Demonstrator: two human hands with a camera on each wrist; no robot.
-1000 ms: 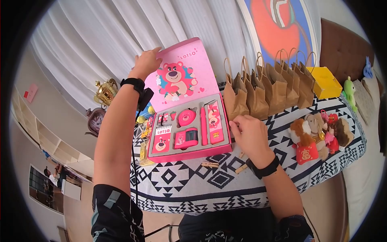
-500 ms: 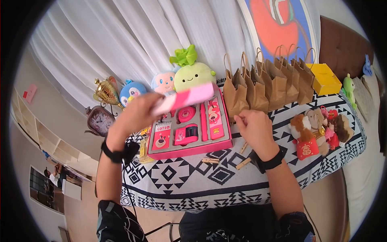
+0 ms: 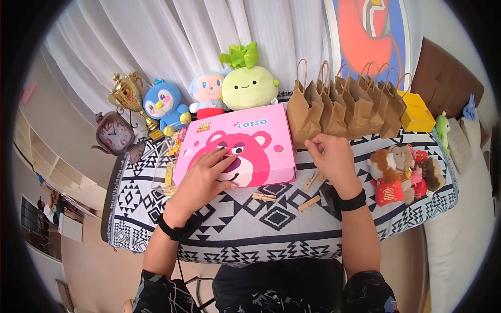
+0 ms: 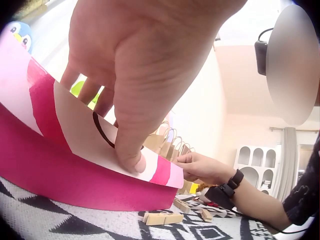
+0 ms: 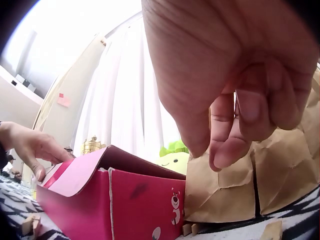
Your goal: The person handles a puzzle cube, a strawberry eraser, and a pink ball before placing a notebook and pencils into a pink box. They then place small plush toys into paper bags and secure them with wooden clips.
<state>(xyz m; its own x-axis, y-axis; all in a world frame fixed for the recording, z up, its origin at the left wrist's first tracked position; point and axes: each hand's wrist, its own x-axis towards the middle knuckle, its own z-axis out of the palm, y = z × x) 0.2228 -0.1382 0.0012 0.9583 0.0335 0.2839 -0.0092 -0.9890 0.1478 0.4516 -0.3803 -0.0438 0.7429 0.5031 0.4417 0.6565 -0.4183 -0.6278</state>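
Pink box: on the cloth-covered table, its lid lying over it; the right wrist view shows a gap under the lid's edge. It is the clock's centre here.
Left hand: resting on the lid toward 8 o'clock, fingers wide and nearly straight, thumb on the front edge.
Right hand: just beside the box at 3 o'clock, fingers loosely bent, narrow, holding nothing; cannot tell whether they touch the paper bags.
Paper bags: row at 2 o'clock.
Clothespins: between 4 and 5 o'clock.
Penguin plush: 10 o'clock.
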